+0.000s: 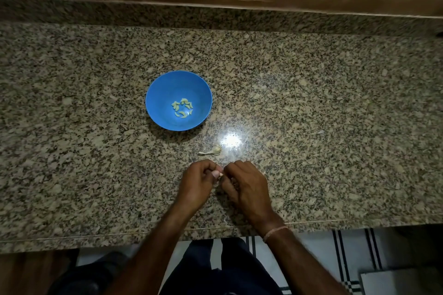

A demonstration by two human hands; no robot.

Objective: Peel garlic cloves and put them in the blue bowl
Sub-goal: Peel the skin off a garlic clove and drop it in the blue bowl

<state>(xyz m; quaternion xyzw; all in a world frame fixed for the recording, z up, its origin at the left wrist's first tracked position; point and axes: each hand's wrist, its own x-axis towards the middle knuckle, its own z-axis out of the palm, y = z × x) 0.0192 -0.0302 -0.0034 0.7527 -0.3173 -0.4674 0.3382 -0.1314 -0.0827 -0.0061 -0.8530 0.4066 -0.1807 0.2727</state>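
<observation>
Pinching clove (219, 174) near counter edge (335, 221) — left hand (197, 183), right hand (248, 188), blue bowl (155, 90) beyond

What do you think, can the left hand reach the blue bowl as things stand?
Probably yes: only bare counter lies between the left hand and the blue bowl, and the loose garlic piece sits off to the side. It is busy pinching a clove, though.

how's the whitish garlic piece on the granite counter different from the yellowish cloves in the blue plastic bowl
The whitish garlic piece on the speckled granite counter has papery skin with a trailing strip; the yellowish cloves look bare. It lies alone; they cluster at the bottom of the blue plastic bowl. Both are small.
</observation>
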